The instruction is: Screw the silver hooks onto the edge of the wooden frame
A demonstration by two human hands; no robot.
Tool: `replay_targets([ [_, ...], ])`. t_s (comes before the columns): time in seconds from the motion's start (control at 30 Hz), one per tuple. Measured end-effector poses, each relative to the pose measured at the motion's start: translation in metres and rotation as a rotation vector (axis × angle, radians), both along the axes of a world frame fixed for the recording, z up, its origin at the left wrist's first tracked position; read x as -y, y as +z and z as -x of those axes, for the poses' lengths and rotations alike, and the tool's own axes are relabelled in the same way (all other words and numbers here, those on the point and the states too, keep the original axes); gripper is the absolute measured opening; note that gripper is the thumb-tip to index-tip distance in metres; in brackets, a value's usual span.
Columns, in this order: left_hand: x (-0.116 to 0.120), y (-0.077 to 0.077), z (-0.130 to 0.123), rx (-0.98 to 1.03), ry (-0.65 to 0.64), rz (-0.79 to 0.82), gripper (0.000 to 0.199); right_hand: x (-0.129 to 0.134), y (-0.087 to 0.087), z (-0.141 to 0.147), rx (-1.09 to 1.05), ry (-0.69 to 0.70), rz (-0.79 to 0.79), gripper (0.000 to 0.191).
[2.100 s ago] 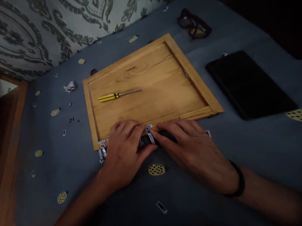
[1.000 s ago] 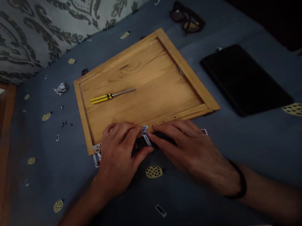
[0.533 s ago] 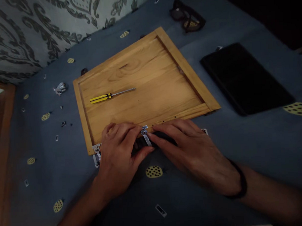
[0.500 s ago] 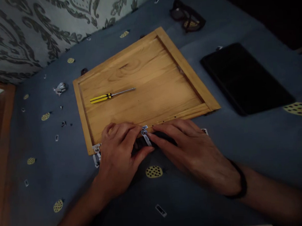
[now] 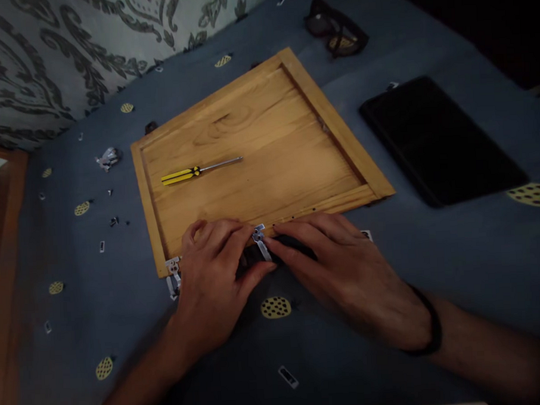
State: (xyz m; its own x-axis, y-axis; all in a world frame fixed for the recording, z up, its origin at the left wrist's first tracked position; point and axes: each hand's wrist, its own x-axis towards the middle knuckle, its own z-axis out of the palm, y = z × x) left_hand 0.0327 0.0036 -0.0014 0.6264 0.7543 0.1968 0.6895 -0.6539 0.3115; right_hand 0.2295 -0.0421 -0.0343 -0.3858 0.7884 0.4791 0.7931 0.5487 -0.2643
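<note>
A framed wooden panel (image 5: 251, 191) lies flat with a small metal hinge (image 5: 259, 242) at its near edge. My left hand (image 5: 214, 270) grips that hinge from the left, forefinger at its top and thumb by its lower arm. From the other side, my right hand (image 5: 344, 271) pinches at the hinge with thumb and forefinger, which partly hide the panel's edge. Another metal hinge (image 5: 172, 271) sits at the panel's near left corner, partly covered by my left hand. On the panel rests a yellow-and-black screwdriver (image 5: 182, 175), its shaft pointing right.
Left of the panel lie a metal hinge piece (image 5: 108, 158) and several small screws (image 5: 114, 221) on the blue patterned cloth (image 5: 206, 372). A black tablet-like slab (image 5: 444, 141) lies to the right. Dark glasses (image 5: 334, 29) are at the back, and a patterned wall or fabric (image 5: 124, 36) stands behind.
</note>
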Motion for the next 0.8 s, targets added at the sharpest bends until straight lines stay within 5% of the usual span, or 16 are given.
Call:
replay_targets([
  [0.8, 0.0013, 0.0004, 0.0005, -0.035, 0.011, 0.016, 0.033, -0.0002, 0.0, 0.0006, 0.045, -0.001, -0.004, 0.03],
])
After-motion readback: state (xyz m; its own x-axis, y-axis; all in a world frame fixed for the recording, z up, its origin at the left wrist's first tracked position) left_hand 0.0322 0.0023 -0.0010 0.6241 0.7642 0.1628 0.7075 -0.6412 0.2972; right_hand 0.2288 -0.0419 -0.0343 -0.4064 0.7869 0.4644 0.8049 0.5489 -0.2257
